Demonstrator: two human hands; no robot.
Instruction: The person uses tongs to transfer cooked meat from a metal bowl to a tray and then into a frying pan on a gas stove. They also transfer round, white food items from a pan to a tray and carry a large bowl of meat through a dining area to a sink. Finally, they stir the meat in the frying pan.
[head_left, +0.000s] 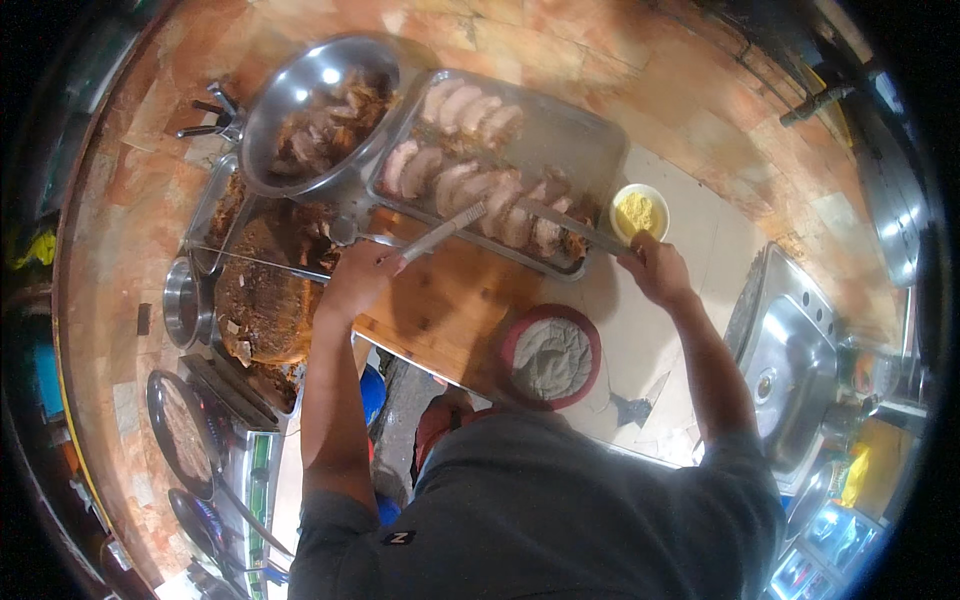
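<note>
A rectangular metal tray (577, 150) holds two rows of sliced meat (469, 191). My left hand (364, 277) grips a metal utensil (450, 229), perhaps one arm of tongs, whose ridged tip reaches the front row. In my right hand (660, 270) is a long flat metal utensil (574, 225), its far end at the same row; whether it is a blade or a tong arm cannot be told. Just beyond that hand, a small white bowl (639, 214) contains yellow powder or paste. Below the tray lies a wooden board (465, 300).
A large steel bowl (259, 165) of meat pieces stands at upper left. Left are a big browned piece of meat (262, 292), a steel pot (180, 300) and a frying pan (184, 435). A red-rimmed round container (592, 345) is near my body; a steel sink (795, 352) is right.
</note>
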